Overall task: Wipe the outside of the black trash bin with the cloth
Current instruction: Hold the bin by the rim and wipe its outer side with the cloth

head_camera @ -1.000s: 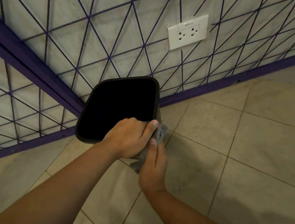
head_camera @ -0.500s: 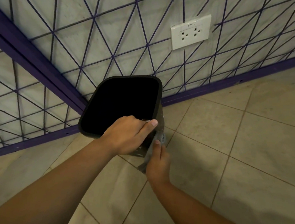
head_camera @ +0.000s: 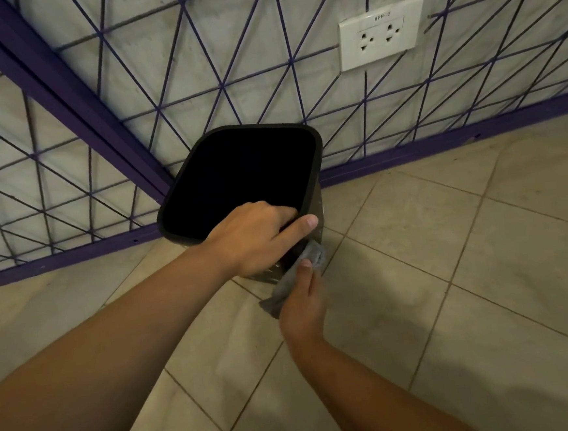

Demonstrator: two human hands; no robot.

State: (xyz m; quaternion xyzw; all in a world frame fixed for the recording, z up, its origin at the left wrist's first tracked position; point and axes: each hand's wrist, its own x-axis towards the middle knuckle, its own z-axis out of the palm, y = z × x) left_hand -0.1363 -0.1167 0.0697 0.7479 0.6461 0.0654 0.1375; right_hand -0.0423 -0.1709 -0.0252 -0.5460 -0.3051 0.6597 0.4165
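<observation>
The black trash bin [head_camera: 239,181] is sitting on the tiled floor [head_camera: 450,270] at its wall corner. The left hand [head_camera: 257,238] is gripping its near rim, likely steadying it, while the right hand [head_camera: 303,302] is pinching the grey cloth [head_camera: 288,286] against its near side.

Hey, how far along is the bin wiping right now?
Midway, by the look of it. The left hand grips the black trash bin by its near rim, steadying it. The right hand presses the grey cloth on the near outer wall. The wall-facing sides are hidden, and probably remain.
</observation>
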